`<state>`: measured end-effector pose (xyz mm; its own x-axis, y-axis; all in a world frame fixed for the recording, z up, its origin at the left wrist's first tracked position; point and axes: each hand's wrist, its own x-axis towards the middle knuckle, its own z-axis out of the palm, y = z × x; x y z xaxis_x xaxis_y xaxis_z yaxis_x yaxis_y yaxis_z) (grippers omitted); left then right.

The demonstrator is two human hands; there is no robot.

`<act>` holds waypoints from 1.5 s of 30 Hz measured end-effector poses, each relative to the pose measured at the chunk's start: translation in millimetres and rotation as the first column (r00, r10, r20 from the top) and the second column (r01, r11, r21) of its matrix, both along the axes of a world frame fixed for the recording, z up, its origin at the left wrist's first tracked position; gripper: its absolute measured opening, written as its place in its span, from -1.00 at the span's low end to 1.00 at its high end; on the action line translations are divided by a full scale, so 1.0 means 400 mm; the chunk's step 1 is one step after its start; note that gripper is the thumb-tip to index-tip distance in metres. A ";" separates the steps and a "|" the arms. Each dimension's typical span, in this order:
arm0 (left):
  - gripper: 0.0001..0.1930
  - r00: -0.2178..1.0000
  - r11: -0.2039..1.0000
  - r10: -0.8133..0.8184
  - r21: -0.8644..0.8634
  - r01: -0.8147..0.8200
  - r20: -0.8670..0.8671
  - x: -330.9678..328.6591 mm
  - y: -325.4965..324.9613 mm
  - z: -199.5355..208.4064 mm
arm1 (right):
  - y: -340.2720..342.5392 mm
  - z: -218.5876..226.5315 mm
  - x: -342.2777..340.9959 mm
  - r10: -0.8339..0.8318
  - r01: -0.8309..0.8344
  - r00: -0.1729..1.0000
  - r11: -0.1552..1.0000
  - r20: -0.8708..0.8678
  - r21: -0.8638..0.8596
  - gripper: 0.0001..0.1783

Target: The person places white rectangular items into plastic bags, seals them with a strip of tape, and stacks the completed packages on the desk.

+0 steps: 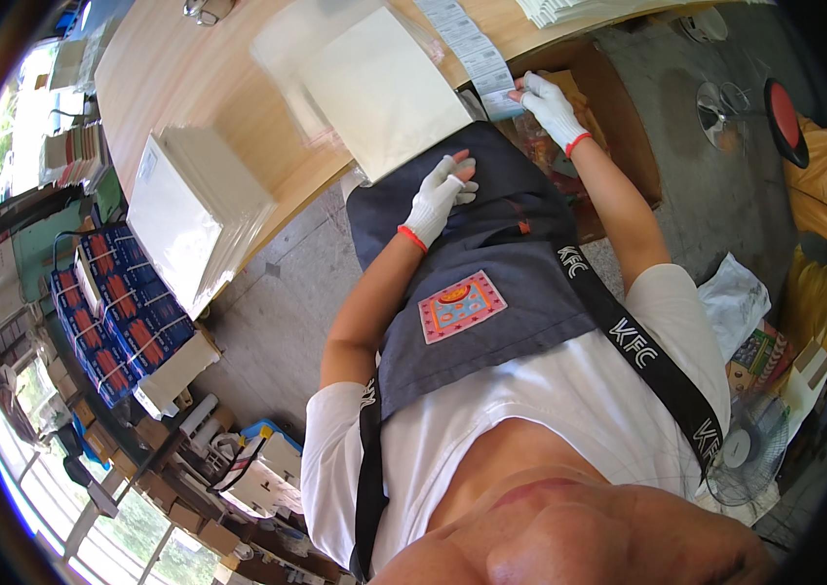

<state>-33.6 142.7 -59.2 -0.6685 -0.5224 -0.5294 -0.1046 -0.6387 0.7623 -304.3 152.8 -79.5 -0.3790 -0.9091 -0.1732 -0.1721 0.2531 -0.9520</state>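
Note:
My right hand point(552, 111), in a white glove with bare fingertips and a red cuff, pinches the near end of a strip of printed labels point(472, 44). The strip runs back over the table's edge. Gloved the same way, my left hand point(438, 198) is over the dark apron point(491, 258) on my lap, fingers loosely bent and partly apart with nothing in them. Just beyond it, a flat cream-white board or pack point(389, 93) lies at the table's edge, with clear plastic film point(282, 58) along its left side.
The curved wooden table point(165, 73) carries a leaning stack of white packs in clear film point(179, 219) at left and white sheets point(559, 8) at the far right. Below my right hand stands an open cardboard box point(628, 127). Blue strapped bundles point(126, 302) are at left, a fan point(747, 448) at right.

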 end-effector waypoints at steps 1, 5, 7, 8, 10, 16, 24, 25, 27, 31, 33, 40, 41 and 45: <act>-0.47 1.000 1.000 -0.020 -0.012 0.020 0.002 -0.024 -0.001 0.014 | 0.012 0.041 -0.008 0.004 -0.003 0.999 1.000 0.041 -0.015 -0.79; -0.50 1.000 0.996 0.005 0.085 -0.005 0.003 -0.120 -0.036 0.052 | 0.072 0.173 -0.017 0.131 -0.133 0.991 0.987 -0.021 -0.089 -0.85; -0.60 0.987 0.948 0.157 0.277 -0.156 0.019 -0.180 -0.045 0.079 | 0.101 0.220 -0.004 0.183 -0.183 0.983 0.981 -0.007 -0.068 -0.91; -0.78 0.960 0.868 0.270 0.449 -0.211 -0.069 -0.212 -0.054 0.093 | 0.115 0.214 -0.004 0.213 -0.214 0.977 0.974 -0.019 -0.073 -0.94; -0.83 0.976 0.872 0.218 0.452 -0.188 -0.016 -0.235 -0.066 0.081 | 0.131 0.230 -0.003 0.267 -0.282 0.943 0.958 -0.197 -0.054 -0.87; -0.80 0.981 0.926 0.115 0.339 -0.164 0.158 -0.271 -0.066 0.118 | 0.125 0.281 0.007 0.048 -0.466 0.561 0.844 -0.827 -0.267 -0.86; -0.44 0.977 0.967 -0.215 0.142 0.213 -0.002 -0.139 -0.052 0.044 | -0.207 0.314 0.082 0.200 -0.170 0.972 0.961 0.124 -0.217 -0.84; -0.39 0.975 0.946 -0.171 0.252 0.203 -0.140 -0.103 -0.054 0.030 | -0.286 0.270 0.079 0.304 -0.291 0.943 0.950 0.133 -0.110 -0.81; -0.40 0.996 0.939 -0.009 0.341 0.039 -0.089 -0.047 -0.052 0.034 | -0.404 0.227 0.104 0.370 -0.371 0.927 0.929 0.055 0.003 -0.75; -0.60 0.824 0.681 0.562 0.530 -0.506 0.065 0.078 -0.034 -0.021 | -0.552 0.176 0.147 0.289 -0.278 0.907 0.957 -0.305 0.080 -0.66; -0.76 0.616 0.489 0.773 0.476 -0.731 0.151 0.133 -0.053 -0.063 | -0.574 0.137 0.167 0.227 -0.219 0.816 0.973 -0.532 0.079 -0.65; -0.86 0.615 0.608 0.788 0.112 -0.786 0.038 0.163 -0.080 0.046 | -0.534 0.123 0.175 -0.021 -0.088 0.807 0.984 -0.590 -0.154 -0.65; -0.87 0.645 0.642 0.763 0.080 -0.763 0.034 0.165 -0.088 0.066 | -0.519 0.151 0.156 -0.016 -0.107 0.844 0.974 -0.537 -0.197 -0.65; -0.81 0.730 0.728 0.681 -0.060 -0.683 -0.053 0.176 -0.117 0.111 | -0.341 0.248 0.110 0.145 -0.183 0.801 0.983 -0.581 -0.006 -0.56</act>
